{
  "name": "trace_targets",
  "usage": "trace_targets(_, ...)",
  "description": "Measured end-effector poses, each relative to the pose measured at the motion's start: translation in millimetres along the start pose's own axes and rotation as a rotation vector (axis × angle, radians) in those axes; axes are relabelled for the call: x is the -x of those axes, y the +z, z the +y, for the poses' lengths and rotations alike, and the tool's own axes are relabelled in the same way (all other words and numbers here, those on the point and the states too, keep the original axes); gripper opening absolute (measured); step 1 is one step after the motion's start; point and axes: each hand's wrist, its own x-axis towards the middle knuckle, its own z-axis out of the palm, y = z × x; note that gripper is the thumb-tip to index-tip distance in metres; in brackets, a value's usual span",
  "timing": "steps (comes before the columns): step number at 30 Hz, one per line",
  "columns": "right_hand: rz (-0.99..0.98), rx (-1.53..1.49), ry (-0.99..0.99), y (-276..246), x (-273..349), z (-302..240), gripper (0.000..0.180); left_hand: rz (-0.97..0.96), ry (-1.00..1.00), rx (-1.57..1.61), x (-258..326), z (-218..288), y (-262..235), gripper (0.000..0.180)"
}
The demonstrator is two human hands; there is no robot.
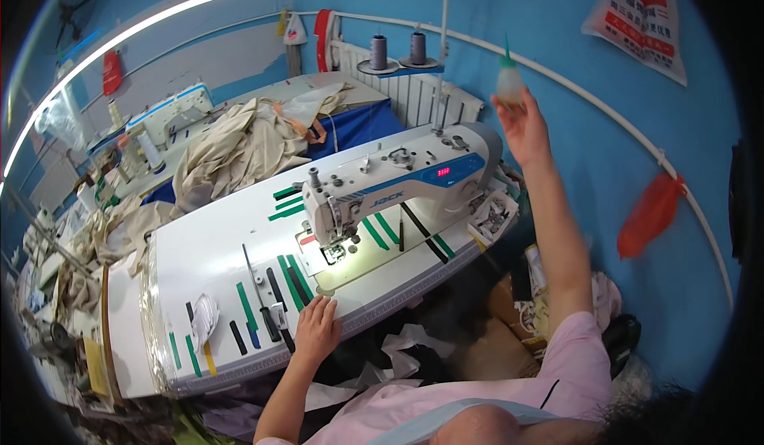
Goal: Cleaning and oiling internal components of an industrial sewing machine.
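Raised high at the right, my right hand (525, 126) grips a small translucent squeeze bottle (509, 85) with a long green pointed nozzle, held upright. My left hand (318, 327) lies at the front edge of the white sewing table (187, 242), fingers stretched out and holding nothing. Behind it stands a white and blue sewing machine (398, 178), its lamp lit over the needle plate. Green and black strips (296, 282) are stuck on the tabletop close to my left fingers. A long screwdriver (267, 314) rests left of that hand.
An open box of small metal parts (493, 216) sits at the table's right end. Purple-grey thread cones (379, 52) stand on a rack behind the machine. Beige cloth (239, 142) is heaped at the back left. A red bag (651, 216) hangs from the wall pipe.
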Motion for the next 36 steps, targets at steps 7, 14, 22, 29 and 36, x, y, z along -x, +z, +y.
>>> trace_targets(7, 0.093, 0.083, 0.023, -9, -99, 15, 0.053, -0.207, -0.158, 0.127, -19, -8, -3, 0.064)
trace_targets(14, 0.205, 0.135, -0.311, -8, -293, 28, 0.042, -0.368, -0.298, 0.469, 31, -52, 53, 0.037)
trace_targets(22, 0.325, 0.430, -0.432, 45, -473, -2, 0.041, -0.336, -0.286, 0.497, 30, -63, 103, 0.067)
trace_targets(29, 0.332, 0.407, -0.597, 98, -540, 16, 0.050, -0.259, -0.123, 0.242, -51, -127, 126, 0.057)
trace_targets(36, 0.424, 0.518, -0.584, 80, -542, 27, 0.056, -0.230, -0.020, 0.037, -61, -172, 172, 0.049)
